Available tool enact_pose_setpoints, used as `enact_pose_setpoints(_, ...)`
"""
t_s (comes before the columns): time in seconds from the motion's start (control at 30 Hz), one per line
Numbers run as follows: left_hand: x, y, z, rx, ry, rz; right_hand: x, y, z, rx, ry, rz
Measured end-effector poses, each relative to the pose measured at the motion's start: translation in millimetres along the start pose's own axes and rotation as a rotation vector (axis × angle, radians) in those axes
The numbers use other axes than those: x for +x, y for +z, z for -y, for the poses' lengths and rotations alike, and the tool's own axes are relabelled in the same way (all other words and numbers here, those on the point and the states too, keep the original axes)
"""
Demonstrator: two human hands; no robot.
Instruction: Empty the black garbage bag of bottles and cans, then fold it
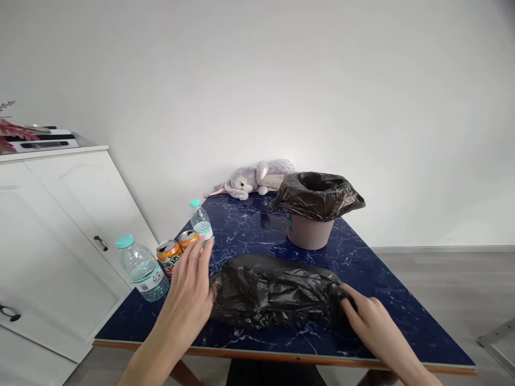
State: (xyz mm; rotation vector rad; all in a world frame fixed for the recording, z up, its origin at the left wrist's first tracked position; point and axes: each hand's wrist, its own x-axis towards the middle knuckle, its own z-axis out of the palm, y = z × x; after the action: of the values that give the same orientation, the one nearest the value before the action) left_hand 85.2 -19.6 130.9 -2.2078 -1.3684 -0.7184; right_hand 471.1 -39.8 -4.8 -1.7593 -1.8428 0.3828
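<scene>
A crumpled black plastic bag (pixel 277 289) lies stretched sideways across the front of the table. At its right end my right hand (pixel 368 313) pinches the plastic between thumb and fingers. My left hand (pixel 189 284) is beside the bag's left end with its fingers stretched out; whether the thumb touches the plastic I cannot tell. Just beyond the left fingers stand two orange drink cans (pixel 169 253), their tops opened. Behind the black bag, a pinkish-grey bin (pixel 308 233) wears a black liner (pixel 322 198) folded over its rim.
A large water bottle (pixel 142 271) and a smaller one (pixel 200 220), both with turquoise caps, stand along the left edge of the dark blue table (pixel 237 230). A grey plush rabbit (pixel 257 177) lies at the back against the wall. To the left is a white cabinet (pixel 72 236).
</scene>
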Motion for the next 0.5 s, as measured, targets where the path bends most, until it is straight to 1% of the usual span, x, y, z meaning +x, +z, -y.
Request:
enact_pose_setpoints(0.07, 5.7, -9.4, -27.2, -0.049, 0.176, -0.025, 18.3, 4.9, 0.9, 0.035, 0.086, 0.053)
enact_pose_setpoints(0.13, 5.2, -11.3, -57.0, -0.205, 0.462, -0.008, 34.3, 10.0, -1.0, 0.024, 0.120, 0.086)
enact_pose_setpoints(0.2, 0.1, -2.9, -83.1, -0.322, 0.763, 0.051, 45.0, 13.9, -3.5, 0.014, 0.130, 0.101)
enact_pose_setpoints(0.23, -2.6, 4.5, -93.2, -0.357, 0.870, 0.087, 48.2, 15.0, -4.3, 0.014, 0.128, 0.109)
enact_pose_setpoints(0.27, -4.4, 13.4, -100.8, -0.385, 0.921, 0.129, 50.2, 15.4, -4.5, 0.013, 0.126, 0.119)
enact_pose_setpoints(0.3, -4.7, 23.2, -105.8, -0.408, 0.918, 0.188, 51.3, 15.3, -4.1, 0.013, 0.123, 0.128)
enact_pose_setpoints(0.33, -3.2, 33.3, -108.0, -0.428, 0.866, 0.256, 51.7, 14.7, -3.3, 0.013, 0.120, 0.135)
enact_pose_setpoints(0.43, 10.9, 62.3, -100.8, -0.458, 0.577, 0.471, 50.4, 10.8, 0.3, 0.012, 0.107, 0.155)
enact_pose_setpoints(0.5, 22.3, 79.9, -89.7, -0.457, 0.403, 0.562, 47.4, 6.9, 2.7, 0.009, 0.094, 0.172)
